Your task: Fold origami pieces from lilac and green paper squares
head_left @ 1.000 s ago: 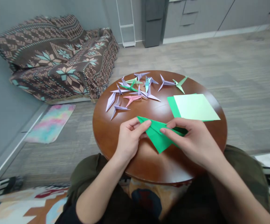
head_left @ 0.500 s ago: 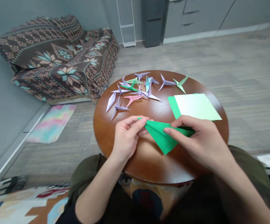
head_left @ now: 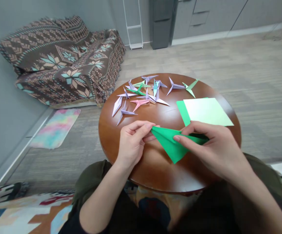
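Both my hands hold a partly folded sheet of green origami paper [head_left: 171,144] above the near half of the round table. My left hand [head_left: 134,141] pinches its left corner between thumb and fingers. On the other side my right hand [head_left: 211,146] grips the paper's right part, thumb in front and fingers behind, hiding part of it. One pointed corner hangs down between the hands. Beyond them lie several folded paper cranes, mostly lilac, with a pink crane [head_left: 140,103] and a dark green crane [head_left: 139,90] among them.
A stack of pale green paper [head_left: 207,110], with darker green sheets under it, lies right of the cranes on the brown table [head_left: 155,180]. A light green crane [head_left: 191,88] sits near the far right edge. A covered sofa [head_left: 70,65] stands at the left.
The green paper and my right hand have shifted slightly to the right. My left hand keeps its pinch on the corner. The whole view has also moved a little.
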{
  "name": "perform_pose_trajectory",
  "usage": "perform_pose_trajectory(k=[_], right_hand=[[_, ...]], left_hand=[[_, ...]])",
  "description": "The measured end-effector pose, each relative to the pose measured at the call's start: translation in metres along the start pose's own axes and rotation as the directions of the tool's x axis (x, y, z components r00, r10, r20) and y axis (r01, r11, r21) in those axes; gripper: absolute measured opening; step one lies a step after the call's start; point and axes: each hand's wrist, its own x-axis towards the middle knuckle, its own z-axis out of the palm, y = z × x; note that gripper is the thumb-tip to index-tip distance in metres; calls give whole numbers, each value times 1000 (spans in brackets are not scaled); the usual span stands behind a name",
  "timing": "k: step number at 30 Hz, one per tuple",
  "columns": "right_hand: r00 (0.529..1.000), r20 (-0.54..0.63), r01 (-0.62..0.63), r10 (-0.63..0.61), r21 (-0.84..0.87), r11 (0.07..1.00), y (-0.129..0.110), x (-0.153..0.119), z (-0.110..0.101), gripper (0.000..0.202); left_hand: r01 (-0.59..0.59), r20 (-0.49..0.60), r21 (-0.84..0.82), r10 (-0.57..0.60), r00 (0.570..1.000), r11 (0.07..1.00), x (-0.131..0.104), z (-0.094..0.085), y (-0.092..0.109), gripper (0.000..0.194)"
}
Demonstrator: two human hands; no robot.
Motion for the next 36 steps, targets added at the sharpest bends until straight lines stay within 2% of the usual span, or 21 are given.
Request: perform_pose_trajectory(k=[9, 12, 16, 22, 30, 36], right_hand=[[999, -38, 16, -17, -21, 1000, 0, 0, 0, 18], [998, -21, 55, -56, -56, 997, 2, 0, -4, 19], [991, -16, 128, -130, -93, 987, 6, -2, -12, 19], [982, 16, 191, -191, -120, 974, 9, -2, -17, 19], [967, 104, 249, -233, -176, 952, 11, -1, -21, 19], [958, 156, 267, -240, -191, 945, 12, -2, -23, 18]], left_hand=[[-7, 15, -13, 7, 1000, 1000, 2, -1, -2, 28], [-101, 44, 26, 99, 994, 995, 1, -4, 0, 30], [-285, 149, 205, 258, 955, 936, -1, -11, 10, 25], [-421, 280, 369, 332, 901, 829, 1, -21, 20, 5], [-492, 425, 473, 300, 854, 731, 7, -30, 16, 6], [-509, 442, 531, 292, 848, 677, 7, -30, 18, 5]])
